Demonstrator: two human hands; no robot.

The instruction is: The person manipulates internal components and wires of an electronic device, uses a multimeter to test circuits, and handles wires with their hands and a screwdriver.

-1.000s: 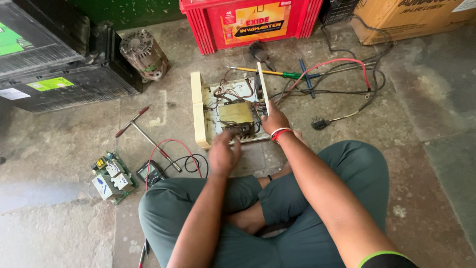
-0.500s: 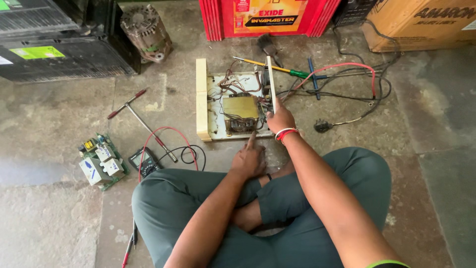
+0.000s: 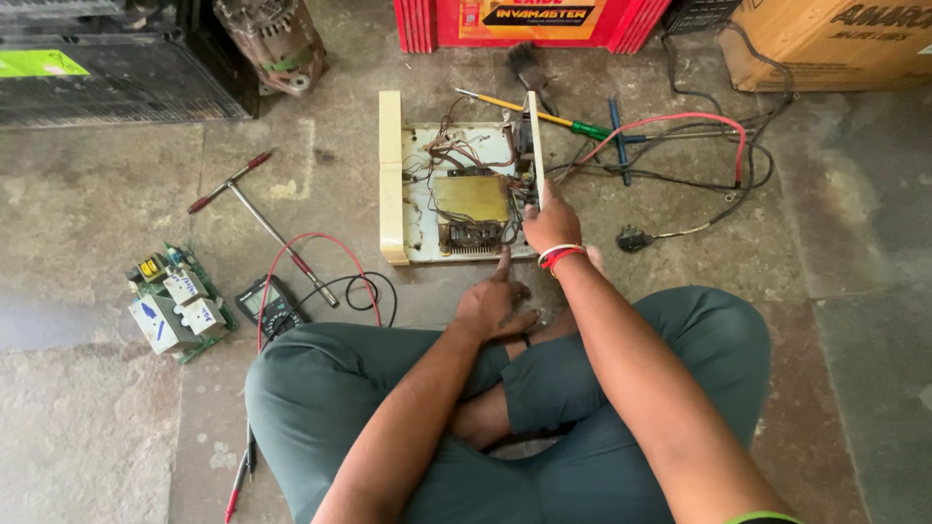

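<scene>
Cross-legged on a concrete floor, the left hand (image 3: 497,303) rests with fingers loosely curled, forefinger touching the near edge of the opened cream casing (image 3: 393,175). Just beyond, the right hand (image 3: 550,221) grips its upright side panel (image 3: 533,136); holding that panel steady looks wise.

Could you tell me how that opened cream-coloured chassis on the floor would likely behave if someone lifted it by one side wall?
The chassis is probably heavy for its size and lopsided, since a bulky transformer sits on its base. The thin wall under the right hand may flex. The loose wires would likely flop and snag.
</scene>
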